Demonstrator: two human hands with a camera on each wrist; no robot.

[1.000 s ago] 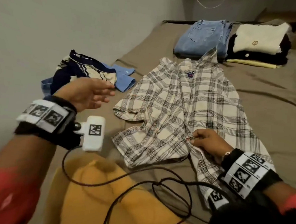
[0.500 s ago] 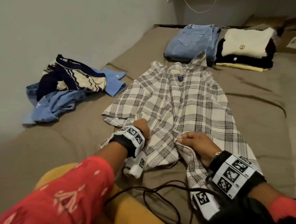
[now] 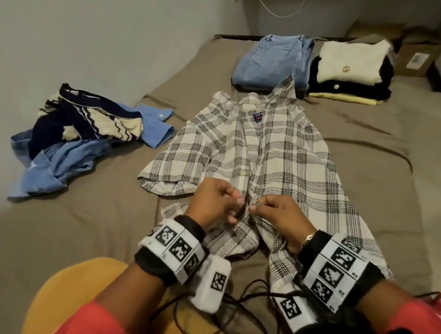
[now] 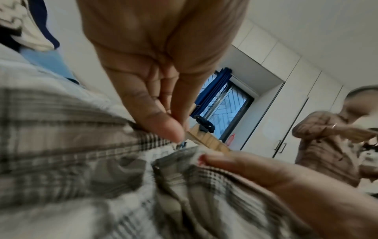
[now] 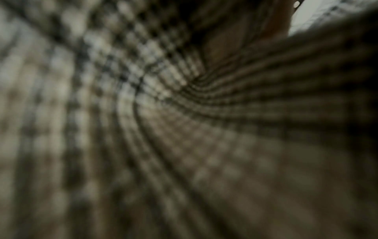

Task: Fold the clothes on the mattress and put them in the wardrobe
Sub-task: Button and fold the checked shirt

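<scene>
Your left hand [image 3: 213, 203] has come in from the air over the mattress and now meets your right hand [image 3: 275, 215] at the front opening of the plaid shirt [image 3: 286, 155]. A second ago only the right hand held that edge. Both grips are now clenched on cloth: the left wrist view shows your left thumb [image 4: 161, 127] pinching one plaid edge and a right fingertip [image 4: 212, 159] pressing the other edge just beside it. It looks as if you are closing a button or drawing the two front halves together, so the shirt is being readied, not yet folded. The right wrist view shows only blurred plaid fabric close up.

The shirt lies spread flat on the brown mattress [image 3: 88, 226], collar away from you, hem nearest you under your wrists. To its left sits the loose pile of blue and striped clothes [image 3: 80, 136], unfolded. Beyond the collar lie the folded jeans [image 3: 271, 59] and, beside them, a folded stack topped by a cream sweater [image 3: 350, 62]. White wardrobe doors [image 4: 294, 100] show in the left wrist view; nothing has gone in yet, by the look of it.
</scene>
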